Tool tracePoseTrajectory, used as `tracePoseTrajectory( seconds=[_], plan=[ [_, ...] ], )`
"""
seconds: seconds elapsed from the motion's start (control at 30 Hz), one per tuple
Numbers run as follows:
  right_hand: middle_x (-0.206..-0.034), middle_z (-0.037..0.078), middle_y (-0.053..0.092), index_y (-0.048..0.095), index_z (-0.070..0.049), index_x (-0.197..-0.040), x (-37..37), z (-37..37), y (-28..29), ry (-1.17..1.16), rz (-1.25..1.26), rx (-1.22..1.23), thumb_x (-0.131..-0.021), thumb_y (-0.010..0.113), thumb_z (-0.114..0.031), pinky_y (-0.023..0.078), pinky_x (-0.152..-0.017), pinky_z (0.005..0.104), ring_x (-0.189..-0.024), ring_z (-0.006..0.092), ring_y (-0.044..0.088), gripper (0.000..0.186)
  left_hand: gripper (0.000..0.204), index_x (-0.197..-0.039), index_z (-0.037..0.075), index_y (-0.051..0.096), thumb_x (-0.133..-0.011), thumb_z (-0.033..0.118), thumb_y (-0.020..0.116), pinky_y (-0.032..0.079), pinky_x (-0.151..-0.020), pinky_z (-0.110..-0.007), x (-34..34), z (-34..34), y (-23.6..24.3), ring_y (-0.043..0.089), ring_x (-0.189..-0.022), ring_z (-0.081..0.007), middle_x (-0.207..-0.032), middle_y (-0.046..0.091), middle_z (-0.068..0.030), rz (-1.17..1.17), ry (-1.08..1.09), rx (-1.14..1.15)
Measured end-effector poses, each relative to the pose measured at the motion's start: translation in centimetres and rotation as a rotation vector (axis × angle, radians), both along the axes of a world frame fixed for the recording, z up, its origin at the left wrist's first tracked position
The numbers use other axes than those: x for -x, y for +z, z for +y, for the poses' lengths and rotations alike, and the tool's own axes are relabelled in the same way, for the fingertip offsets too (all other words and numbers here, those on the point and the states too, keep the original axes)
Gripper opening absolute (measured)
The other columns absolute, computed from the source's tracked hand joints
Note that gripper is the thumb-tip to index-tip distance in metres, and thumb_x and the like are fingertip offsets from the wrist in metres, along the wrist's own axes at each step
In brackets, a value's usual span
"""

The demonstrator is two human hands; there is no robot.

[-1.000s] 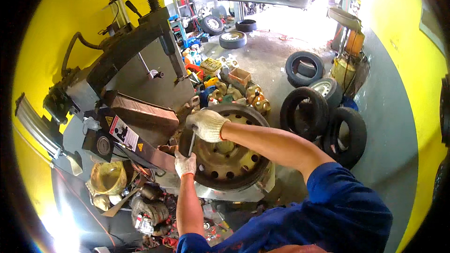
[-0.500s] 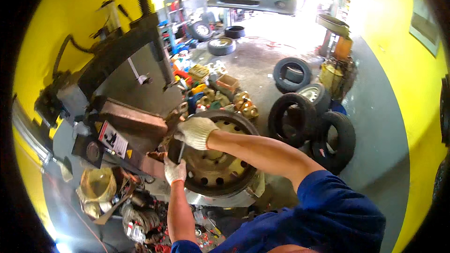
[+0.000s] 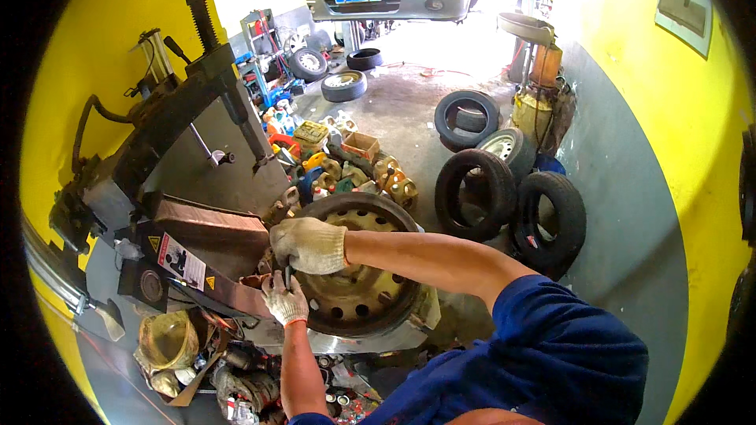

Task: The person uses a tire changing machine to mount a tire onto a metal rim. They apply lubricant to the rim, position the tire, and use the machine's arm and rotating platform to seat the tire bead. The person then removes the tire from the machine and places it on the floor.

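Wheel (image 3: 370, 285): lying flat, just right of the grip.
Right hand (image 3: 311, 245): apparently clenched around a metal bar (image 3: 288, 274).
Left hand (image 3: 285, 299): at the bar's near end, just below the right; cannot tell whether closed.
Bar: judged best worked steadily, fingertips clear of the wheel's edge.

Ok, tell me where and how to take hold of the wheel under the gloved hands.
Best taken, I'd judge, by the outer rim of the wheel, coming from its near right side with fingers curled around the edge. It lies face up, so the round edge is exposed there, while the left hand and right hand crowd its left side.
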State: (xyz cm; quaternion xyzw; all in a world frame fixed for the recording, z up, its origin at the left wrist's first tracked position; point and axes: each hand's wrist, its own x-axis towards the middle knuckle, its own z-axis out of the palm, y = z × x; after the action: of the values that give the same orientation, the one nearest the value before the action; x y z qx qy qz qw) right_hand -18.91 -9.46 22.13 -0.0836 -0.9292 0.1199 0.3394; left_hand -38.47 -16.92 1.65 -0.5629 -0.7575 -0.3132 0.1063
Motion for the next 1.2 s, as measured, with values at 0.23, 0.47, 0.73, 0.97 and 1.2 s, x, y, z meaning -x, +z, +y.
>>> tracePoseTrajectory(
  seconds=[0.23,0.47,0.73,0.97,1.2],
  plan=[
    [-0.112,0.018,0.067,0.069,-0.002,-0.112,1.5,-4.3,2.3,0.252,0.154,0.225,-0.08,0.074,-0.016,0.053,-0.095,0.0422,-0.108,0.0363,0.063,0.035,0.038,-0.132,-0.003,0.059,-0.095,0.005,0.061,0.056,-0.093,-0.043,1.0,-5.1,2.6,0.068,-0.105,-0.0325,-0.127,0.067,-0.0168,-0.915,-0.04,-0.528],
    [-0.113,0.015,0.072,0.068,-0.006,-0.117,1.3,-0.6,-8.9,-0.304,-0.149,0.86,-0.093,0.063,-0.016,0.056,-0.09,0.0384,-0.098,0.0269,0.07,0.027,0.027,-0.112,0.006,0.069,-0.103,0.03,0.06,0.04,-0.053,-0.025,-1.7,-10.9,0.9,0.051,-0.063,-0.0088,-0.079,0.06,-0.0006,-1.491,0.345,-0.596],
    [-0.112,0.006,0.07,0.075,-0.023,-0.111,9.6,-1.3,-17.7,-0.355,-0.467,0.177,-0.09,0.064,-0.036,0.043,-0.1,0.045,-0.116,0.033,0.057,0.027,0.026,-0.108,0.005,0.069,-0.105,0.027,0.055,0.041,-0.058,-0.023,-5.6,-22.2,-6.6,0.053,-0.065,-0.006,-0.08,0.06,0.0015,-1.285,0.691,-0.414],
    [-0.106,0.006,0.065,0.078,-0.023,-0.095,11.8,2.1,-20.6,-0.356,-0.555,-0.016,-0.087,0.065,-0.031,0.046,-0.091,0.0474,-0.108,0.0321,0.056,0.017,0.026,-0.109,0.003,0.07,-0.105,0.024,0.055,0.035,-0.049,-0.023,-7.9,-26.9,-9.6,0.044,-0.052,-0.0048,-0.065,0.051,0.0049,-1.602,0.783,-0.324],
    [-0.105,0.0,0.066,0.075,-0.025,-0.097,11.3,1.9,-20.1,-0.271,-0.635,-0.091,-0.088,0.06,-0.031,0.043,-0.098,0.0447,-0.11,0.0297,0.057,0.018,0.022,-0.117,0.004,0.067,-0.103,0.019,0.058,0.041,-0.056,-0.024,-5.1,-22.8,-7.6,0.05,-0.062,-0.0065,-0.077,0.06,0.0017,-1.642,0.633,-0.292]
  ],
)
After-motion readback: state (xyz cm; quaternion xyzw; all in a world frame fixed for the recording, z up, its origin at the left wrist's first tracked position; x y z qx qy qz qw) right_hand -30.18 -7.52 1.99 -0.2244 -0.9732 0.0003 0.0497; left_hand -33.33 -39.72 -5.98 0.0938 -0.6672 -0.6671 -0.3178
